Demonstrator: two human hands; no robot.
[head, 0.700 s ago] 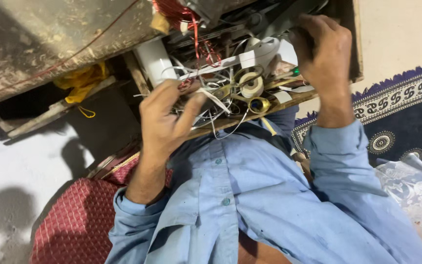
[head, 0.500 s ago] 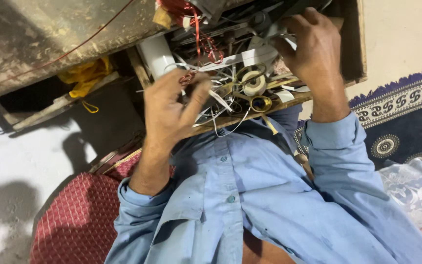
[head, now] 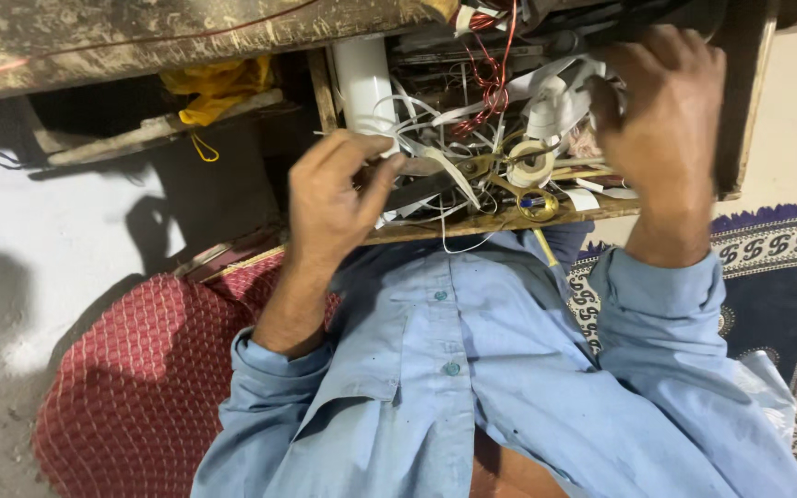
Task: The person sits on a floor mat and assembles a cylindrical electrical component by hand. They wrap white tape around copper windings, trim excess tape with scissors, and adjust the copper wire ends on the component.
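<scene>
Now deep in an open wooden drawer (head: pixel 528 219): left hand (head: pixel 329 198) at its front edge, fingers pinched together on a flat grey strip (head: pixel 417 189); right hand (head: pixel 661 120) toward the back right corner, curled over tangled white wires (head: pixel 555 92), grip unclear. Tape roll (head: pixel 530 166) between.

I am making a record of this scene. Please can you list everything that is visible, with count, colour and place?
wooden drawer: one, brown, top centre, open
white strips: many, tangled in the drawer
red wire: one bundle, upper part of the drawer
tape roll: one, whitish, drawer centre
white tube: one, left side of the drawer
yellow cloth: one, top left, under the worn surface
red cushion: one, patterned, bottom left
rug: one, dark blue and white, right
blue shirt: one, bottom centre
left hand: in the strips
right hand: over the drawer's right side
</scene>
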